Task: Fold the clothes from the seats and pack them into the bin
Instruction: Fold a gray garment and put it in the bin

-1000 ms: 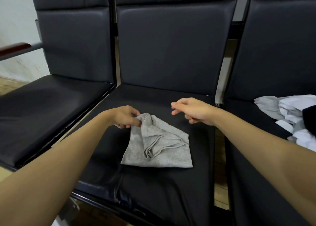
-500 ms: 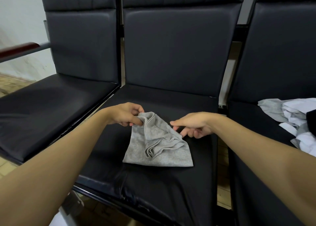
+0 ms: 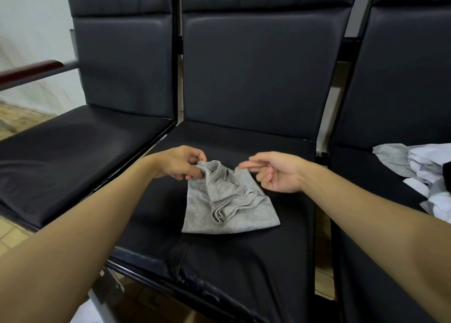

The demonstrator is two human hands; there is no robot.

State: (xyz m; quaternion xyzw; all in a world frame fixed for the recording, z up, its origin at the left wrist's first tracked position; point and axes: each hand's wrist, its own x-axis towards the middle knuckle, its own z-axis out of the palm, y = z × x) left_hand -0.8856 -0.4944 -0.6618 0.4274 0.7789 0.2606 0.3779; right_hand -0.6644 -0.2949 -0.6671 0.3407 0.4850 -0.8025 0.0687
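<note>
Left hand [image 3: 181, 162] is pinching the far-left corner of the grey garment [image 3: 227, 200], probably to keep it anchored mid-fold on the middle seat [image 3: 280, 261]. Right hand [image 3: 273, 173] sits at its far-right corner, index finger out, others curled, holding nothing. Unfolded clothes pile [image 3: 424, 173] waits on the right seat; no bin in view.
</note>
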